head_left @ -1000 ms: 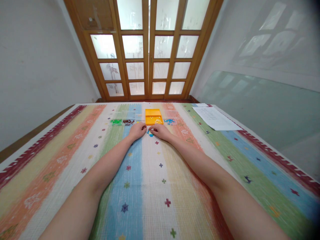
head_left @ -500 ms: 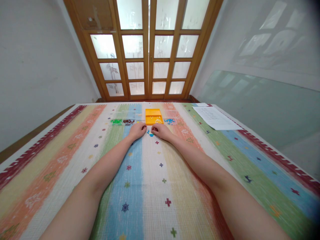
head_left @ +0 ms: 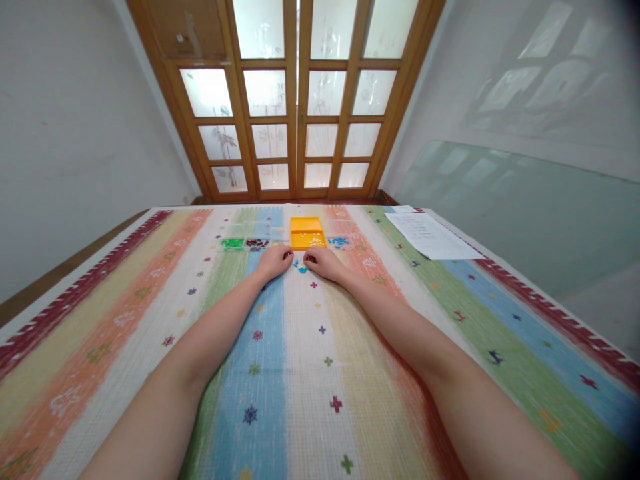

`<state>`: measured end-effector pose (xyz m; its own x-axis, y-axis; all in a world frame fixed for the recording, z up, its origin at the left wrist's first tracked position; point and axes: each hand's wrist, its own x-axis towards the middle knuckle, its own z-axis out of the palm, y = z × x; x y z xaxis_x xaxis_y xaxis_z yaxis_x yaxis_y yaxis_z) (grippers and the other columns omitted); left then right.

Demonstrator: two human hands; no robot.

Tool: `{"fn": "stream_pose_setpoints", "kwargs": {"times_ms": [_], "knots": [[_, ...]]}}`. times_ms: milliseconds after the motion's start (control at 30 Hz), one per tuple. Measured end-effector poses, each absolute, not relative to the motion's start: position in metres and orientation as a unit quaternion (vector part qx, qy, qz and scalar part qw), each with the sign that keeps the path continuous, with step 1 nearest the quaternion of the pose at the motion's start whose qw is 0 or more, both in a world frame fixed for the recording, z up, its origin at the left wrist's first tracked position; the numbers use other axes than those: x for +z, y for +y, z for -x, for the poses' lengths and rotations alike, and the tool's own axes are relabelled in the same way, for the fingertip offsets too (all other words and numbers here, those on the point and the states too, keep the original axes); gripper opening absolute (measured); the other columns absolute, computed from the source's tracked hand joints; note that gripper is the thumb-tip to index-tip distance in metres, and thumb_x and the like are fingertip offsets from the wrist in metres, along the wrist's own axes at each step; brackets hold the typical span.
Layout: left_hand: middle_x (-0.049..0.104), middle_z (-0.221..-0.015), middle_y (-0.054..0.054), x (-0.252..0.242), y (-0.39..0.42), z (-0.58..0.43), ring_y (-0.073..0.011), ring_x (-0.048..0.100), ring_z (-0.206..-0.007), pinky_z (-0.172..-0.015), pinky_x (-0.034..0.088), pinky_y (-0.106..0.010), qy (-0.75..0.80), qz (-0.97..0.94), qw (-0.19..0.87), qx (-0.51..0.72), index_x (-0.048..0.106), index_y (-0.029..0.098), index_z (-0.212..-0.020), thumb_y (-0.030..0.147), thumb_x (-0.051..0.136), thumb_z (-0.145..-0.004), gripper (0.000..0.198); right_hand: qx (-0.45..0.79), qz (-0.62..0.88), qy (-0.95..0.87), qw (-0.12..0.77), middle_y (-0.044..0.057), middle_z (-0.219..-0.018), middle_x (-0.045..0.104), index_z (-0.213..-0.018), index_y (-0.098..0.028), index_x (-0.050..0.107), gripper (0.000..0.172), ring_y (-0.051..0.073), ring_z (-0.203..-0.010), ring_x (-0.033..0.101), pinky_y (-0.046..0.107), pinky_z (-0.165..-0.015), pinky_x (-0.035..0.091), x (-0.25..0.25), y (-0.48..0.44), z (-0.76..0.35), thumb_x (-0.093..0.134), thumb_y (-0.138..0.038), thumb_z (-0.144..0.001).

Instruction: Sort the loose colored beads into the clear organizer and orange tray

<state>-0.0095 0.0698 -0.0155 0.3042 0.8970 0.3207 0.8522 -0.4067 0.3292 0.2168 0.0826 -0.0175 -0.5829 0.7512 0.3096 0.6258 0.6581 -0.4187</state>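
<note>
My left hand (head_left: 276, 262) rests on the cloth in front of the boxes. Its fingers are curled together, and anything in them is too small to make out. Just across from it lies my right hand (head_left: 323, 262), fingers bent inward and closed, their contents hidden. Between the two hands is a small cluster of tiny blue pieces (head_left: 302, 270), with some paler bits among them. Right behind the hands stands an open yellow box (head_left: 309, 225) with small white pieces (head_left: 315, 241) in it.
Left of the yellow box are clear trays with green pieces (head_left: 233, 245) and dark red-brown pieces (head_left: 258, 244). Blue pieces (head_left: 339, 243) lie in a clear tray to its right. A printed paper sheet (head_left: 433, 235) lies at the far right of the striped tablecloth (head_left: 305, 373).
My right hand has shifted slightly back from the blue cluster, so more of the small pieces show. The left hand has hardly moved.
</note>
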Motion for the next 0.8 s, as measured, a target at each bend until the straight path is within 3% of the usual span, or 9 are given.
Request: {"fn": "stream_pose_setpoints", "kwargs": {"times_ms": [333, 600, 800], "knots": [[0.074, -0.101, -0.008, -0.017, 0.071, 0.013, -0.0220, 0.065, -0.095, -0.087, 0.049, -0.033, 0.515, -0.819, 0.073, 0.241, 0.076, 0.021, -0.098, 0.027, 0.054, -0.095, 0.023, 0.089, 0.454, -0.815, 0.350, 0.008, -0.095, 0.071, -0.094, -0.018, 0.070, 0.015, 0.020, -0.086, 0.059, 0.030, -0.078, 0.041, 0.002, 0.095, -0.226, 0.055, -0.019, -0.092], [0.073, -0.097, -0.008, -0.018, 0.072, 0.014, -0.0214, 0.064, -0.093, -0.087, 0.049, -0.033, 0.497, -0.830, 0.071, 0.244, 0.076, 0.020, -0.097, 0.023, 0.055, -0.093, 0.022, 0.054, 0.532, -0.765, 0.360, 0.007, -0.094, 0.071, -0.096, -0.019, 0.070, 0.015, 0.021, -0.086, 0.060, 0.030, -0.076, 0.042, 0.003, 0.120, -0.230, 0.056, -0.021, -0.093], [0.073, -0.097, -0.008, -0.015, 0.071, 0.014, -0.0221, 0.064, -0.095, -0.091, 0.050, -0.035, 0.499, -0.828, 0.082, 0.243, 0.077, 0.020, -0.097, 0.022, 0.056, -0.092, 0.021, 0.065, 0.538, -0.763, 0.351, 0.010, -0.110, 0.073, -0.111, -0.018, 0.073, 0.024, 0.023, -0.101, 0.063, 0.034, -0.090, 0.047, -0.006, 0.127, -0.228, 0.055, -0.018, -0.095]]}}
